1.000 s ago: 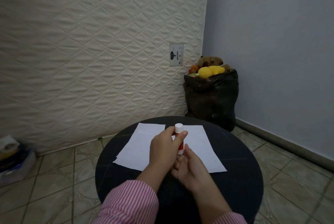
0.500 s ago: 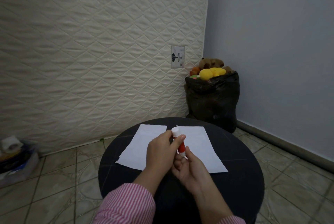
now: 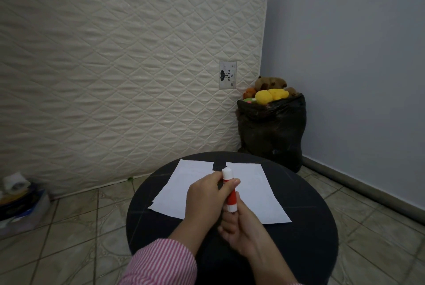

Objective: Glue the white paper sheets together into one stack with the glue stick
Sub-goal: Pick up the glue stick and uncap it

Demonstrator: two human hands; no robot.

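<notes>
My left hand point(image 3: 203, 195) pinches the upright glue stick point(image 3: 229, 189) near its white cap while my right hand point(image 3: 241, 230) apparently grips its base, above two white paper sheets point(image 3: 253, 190) on the black round table point(image 3: 305, 234).

"GAJAH" is printed, turned sideways, on a white label point(image 3: 228, 74) sewn to the quilted mattress point(image 3: 128, 73), toward one o'clock.

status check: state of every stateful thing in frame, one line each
glue stick: white cap on, held near upright above the table by both hands
left hand: grips the glue stick's upper part
right hand: holds the glue stick's base
left paper sheet: flat on the table
right paper sheet: flat on the table, separate, not stacked
black bag: open, stuffed toys sticking out
mattress: stood upright
</notes>
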